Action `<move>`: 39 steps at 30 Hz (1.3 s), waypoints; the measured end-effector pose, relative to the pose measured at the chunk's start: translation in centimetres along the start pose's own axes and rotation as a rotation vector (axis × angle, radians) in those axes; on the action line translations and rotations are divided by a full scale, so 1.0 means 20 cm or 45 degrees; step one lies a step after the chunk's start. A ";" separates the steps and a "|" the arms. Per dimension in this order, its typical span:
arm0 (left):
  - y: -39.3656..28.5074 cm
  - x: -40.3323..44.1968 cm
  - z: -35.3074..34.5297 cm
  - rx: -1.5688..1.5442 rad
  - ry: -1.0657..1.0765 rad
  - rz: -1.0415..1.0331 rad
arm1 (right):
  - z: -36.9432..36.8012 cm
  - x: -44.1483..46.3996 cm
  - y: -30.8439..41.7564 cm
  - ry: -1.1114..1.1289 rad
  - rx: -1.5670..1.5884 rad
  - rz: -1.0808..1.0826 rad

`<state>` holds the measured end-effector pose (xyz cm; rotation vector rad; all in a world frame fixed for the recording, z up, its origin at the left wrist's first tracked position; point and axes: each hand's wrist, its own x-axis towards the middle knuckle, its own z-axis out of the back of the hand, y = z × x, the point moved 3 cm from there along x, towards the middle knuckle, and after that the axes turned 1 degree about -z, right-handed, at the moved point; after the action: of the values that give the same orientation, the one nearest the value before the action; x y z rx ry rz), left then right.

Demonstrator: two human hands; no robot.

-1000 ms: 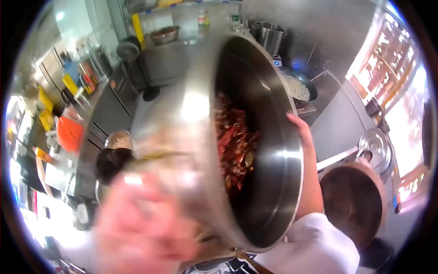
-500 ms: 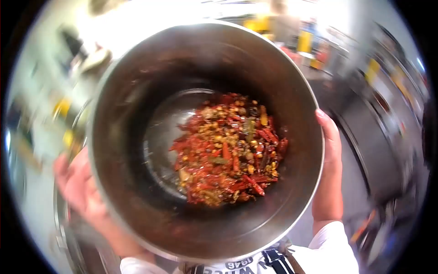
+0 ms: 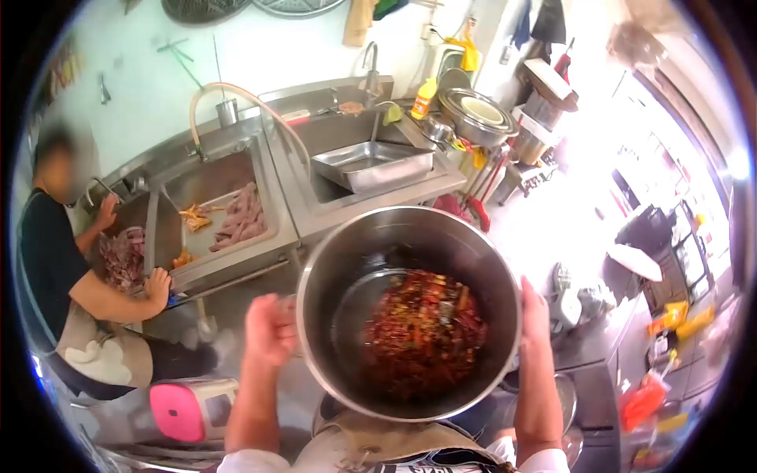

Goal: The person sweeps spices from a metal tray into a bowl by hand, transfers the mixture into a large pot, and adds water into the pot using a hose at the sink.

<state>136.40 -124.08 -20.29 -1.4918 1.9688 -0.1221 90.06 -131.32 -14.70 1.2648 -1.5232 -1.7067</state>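
A large deep metal stockpot (image 3: 322, 315) hangs in front of my body, held between my two hands and tilted so that its inside faces me. In its bottom lies a heap of dried red chilies and spices (image 3: 426, 331), gathered toward the right and glossy. My left hand (image 3: 270, 329) is closed at the pot's left side, around a handle that it mostly hides. On the right side, my right hand (image 3: 535, 315) grips the pot near the rim; its handle cannot be made out.
A steel sink (image 3: 272, 213) with pale pink meat stands ahead left, beside another sink holding a metal tray (image 3: 374, 167). At the left a person (image 3: 67, 260) leans over the sinks. A pink-topped bin (image 3: 176, 411) is lower left, a dark counter (image 3: 587, 386) right.
The pot has moved away from the camera and lower, and now looks smaller. My view has swung round to the sinks and the person at the left. Both hands still hold the pot.
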 end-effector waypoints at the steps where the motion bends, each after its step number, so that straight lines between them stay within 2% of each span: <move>1: 0.00 -0.08 0.07 -0.012 -0.009 -0.104 | -0.12 -0.04 0.05 0.053 -0.009 -0.047; 2: -0.07 -0.10 0.13 -0.046 -0.080 -0.189 | -0.33 -0.07 0.14 0.232 -0.020 -0.082; 3: -0.15 -0.12 0.21 -0.042 -0.155 -0.297 | -0.50 -0.03 0.12 0.262 -0.008 -0.079; 4: -0.24 -0.13 0.38 0.107 -0.097 -0.474 | -0.67 0.01 0.11 0.432 0.041 -0.092; 5: -0.33 -0.17 0.43 0.170 -0.173 -0.572 | -0.81 0.04 0.11 0.555 0.015 -0.110; 8: -0.42 -0.28 0.23 0.261 -0.366 -0.761 | -1.15 0.17 0.11 0.767 0.124 -0.142; 9: -0.37 -0.21 0.10 -0.056 -0.456 -0.726 | -1.21 0.24 0.14 0.783 0.080 -0.150; 11: -0.27 -0.16 0.24 -0.233 -0.326 -0.792 | -1.31 0.33 0.23 0.887 0.069 -0.150; 13: -0.20 -0.18 0.23 -0.250 -0.339 -0.860 | -1.40 0.41 0.27 0.998 -0.054 -0.162; 15: -0.32 -0.08 0.14 -0.095 -0.476 -0.910 | -1.66 0.51 0.19 1.077 -0.165 -0.185; 16: -0.48 0.00 0.25 -0.035 -0.472 -0.982 | -1.91 0.58 0.12 1.129 -0.192 -0.183; 17: -0.49 0.05 0.32 -0.193 -0.489 -0.922 | -1.99 0.65 0.08 1.173 -0.240 -0.187; 19: -0.48 0.15 0.39 -0.157 -0.317 -0.824 | -2.06 0.72 0.07 1.190 -0.174 -0.210; 22: -0.59 0.26 0.31 -0.072 -0.646 -0.880 | -2.21 0.88 -0.03 1.270 -0.088 -0.231; 23: -0.59 0.29 0.29 -0.091 -0.745 -0.847 | -2.18 0.91 -0.02 1.274 -0.117 -0.224; 24: -0.70 0.32 0.29 -0.091 -0.515 -0.763 | -2.24 0.91 -0.02 1.274 -0.158 -0.222; 26: -0.77 0.42 0.34 -0.118 -0.726 -0.808 | -2.28 0.95 -0.04 1.244 -0.203 -0.212; 29: -0.80 0.43 0.38 -0.177 -0.878 -0.742 | -2.21 0.96 -0.03 1.119 -0.230 -0.200; 30: -0.84 0.45 0.36 -0.182 -0.837 -0.680 | -2.20 0.97 -0.04 1.058 -0.240 -0.172; 31: -0.88 0.46 0.35 -0.193 -0.798 -0.612 | -2.18 0.98 -0.05 0.866 -0.394 -0.063; 32: -0.95 0.47 0.30 -0.264 -0.520 -0.504 | -2.16 1.03 -0.08 0.853 -0.379 -0.074; 33: -1.02 0.53 0.35 -0.099 -0.657 -0.548 | -2.15 1.02 -0.07 0.756 -0.448 0.051; 34: -1.10 0.58 0.40 0.075 -0.793 -0.586 | -2.17 0.95 -0.03 0.678 -0.433 0.019; 35: -1.19 0.61 0.48 0.262 -0.918 -0.618 | -2.09 1.08 -0.14 0.590 -0.461 0.055; 37: -1.35 0.82 0.89 0.554 -0.833 -0.607 | -2.08 0.98 -0.08 0.690 -0.410 -0.108; 38: -1.45 0.96 1.07 0.684 -0.838 -0.605 | -2.07 0.97 -0.08 0.637 -0.460 -0.060; 39: -1.53 1.10 1.13 0.615 -0.853 -0.569 | -2.05 0.99 -0.09 0.586 -0.515 -0.006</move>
<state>171.15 -147.41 -34.04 -1.3787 0.9765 -0.2338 118.13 -166.91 -19.33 1.3181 -0.8605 -1.4911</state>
